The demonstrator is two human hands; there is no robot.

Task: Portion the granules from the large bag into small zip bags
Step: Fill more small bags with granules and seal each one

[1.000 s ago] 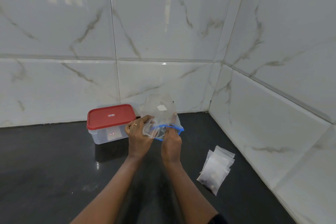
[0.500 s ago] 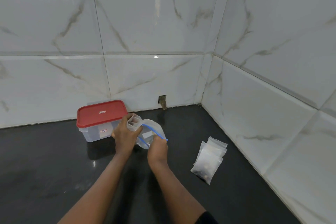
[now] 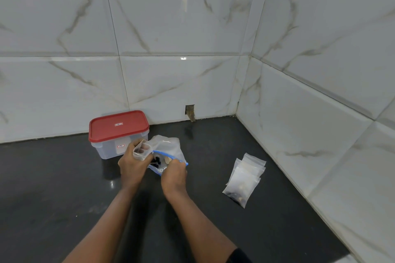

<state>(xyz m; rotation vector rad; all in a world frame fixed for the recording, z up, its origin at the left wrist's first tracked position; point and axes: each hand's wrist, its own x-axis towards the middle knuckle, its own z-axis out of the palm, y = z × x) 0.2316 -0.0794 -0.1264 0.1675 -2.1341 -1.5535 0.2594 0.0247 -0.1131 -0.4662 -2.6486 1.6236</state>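
Centre of frame: left hand [image 3: 131,166] grips a small zip bag [image 3: 140,151], fingers curled round it, its mouth held open and facing up. Right hand [image 3: 174,175] pinches the blue zip rim of the large bag [image 3: 171,147], which sits low at the dark desk [image 3: 53,188], touching the small bag. Dark granules [image 3: 156,161] show inside the large bag's mouth, between the two hands. Just behind the left hand stands a clear box [image 3: 104,151] with a red lid [image 3: 118,126], closed. Right of centre, well apart from the hands, a stack of small bags [image 3: 243,179] lies flat on the desk; the nearest one holds some dark contents.
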